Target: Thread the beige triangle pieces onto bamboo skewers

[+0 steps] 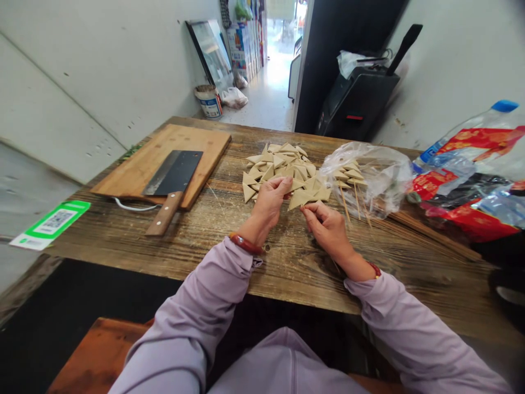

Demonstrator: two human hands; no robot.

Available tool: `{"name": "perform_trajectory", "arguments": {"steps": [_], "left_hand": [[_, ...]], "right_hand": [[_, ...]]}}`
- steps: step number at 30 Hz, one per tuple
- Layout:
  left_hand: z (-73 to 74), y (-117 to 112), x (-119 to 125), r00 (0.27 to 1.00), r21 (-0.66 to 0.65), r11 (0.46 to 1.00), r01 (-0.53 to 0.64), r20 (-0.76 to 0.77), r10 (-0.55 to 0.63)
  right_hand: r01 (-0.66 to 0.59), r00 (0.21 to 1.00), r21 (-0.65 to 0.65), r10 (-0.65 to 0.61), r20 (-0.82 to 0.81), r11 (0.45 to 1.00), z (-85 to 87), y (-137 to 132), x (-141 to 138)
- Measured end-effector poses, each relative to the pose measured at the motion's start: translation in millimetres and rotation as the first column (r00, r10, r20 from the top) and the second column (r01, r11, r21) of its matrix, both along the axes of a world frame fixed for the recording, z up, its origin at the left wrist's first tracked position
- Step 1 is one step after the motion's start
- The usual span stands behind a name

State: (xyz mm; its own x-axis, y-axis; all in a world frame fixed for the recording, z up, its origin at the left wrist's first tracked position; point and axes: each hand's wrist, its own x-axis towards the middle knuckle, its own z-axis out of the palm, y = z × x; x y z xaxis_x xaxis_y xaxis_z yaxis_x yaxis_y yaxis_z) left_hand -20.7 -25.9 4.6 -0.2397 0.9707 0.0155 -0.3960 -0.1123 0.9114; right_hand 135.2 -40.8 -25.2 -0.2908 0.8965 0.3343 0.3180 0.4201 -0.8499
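Observation:
Both my hands work at the front edge of a heap of beige triangular pieces (279, 167), perhaps bean curd. My left hand (268, 205) has its fingers curled over the heap's near side, and what they hold is hidden. My right hand (326, 230) pinches between thumb and forefinger beside a loose triangle (303, 198). A thin stick (336, 266), probably a bamboo skewer, shows under my right wrist. To the right, a clear plastic bag (388, 175) holds skewers threaded with triangles (348, 175).
A cleaver (174, 172) lies on a wooden cutting board (197, 150) on the wooden table (229, 246). Bottles in red-printed plastic (463, 202) crowd the right side. A green QR card (51, 224) lies at left. A black case (356, 104) stands behind.

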Motion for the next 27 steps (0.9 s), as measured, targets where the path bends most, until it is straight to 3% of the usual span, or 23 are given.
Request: {"name": "perform_trajectory", "arguments": {"steps": [11, 22, 27], "left_hand": [[3.3, -4, 9, 0.999, -0.007, 1.0, -0.006, 0.047, 0.006], [-6.4, 1, 8, 0.997, 0.02, 0.999, 0.029, 0.067, -0.03], [-4.6, 4, -3, 0.997, -0.103, 0.995, -0.007, 0.075, 0.015]], "right_hand": [[0.007, 1.0, -0.032, -0.008, -0.009, 0.999, 1.6, -3, -1], [0.013, 1.0, -0.024, -0.014, -0.026, 1.0, -1.7, -1, -2], [0.017, 0.999, -0.048, -0.019, -0.049, 0.999, -1.8, 1, 1]]}}
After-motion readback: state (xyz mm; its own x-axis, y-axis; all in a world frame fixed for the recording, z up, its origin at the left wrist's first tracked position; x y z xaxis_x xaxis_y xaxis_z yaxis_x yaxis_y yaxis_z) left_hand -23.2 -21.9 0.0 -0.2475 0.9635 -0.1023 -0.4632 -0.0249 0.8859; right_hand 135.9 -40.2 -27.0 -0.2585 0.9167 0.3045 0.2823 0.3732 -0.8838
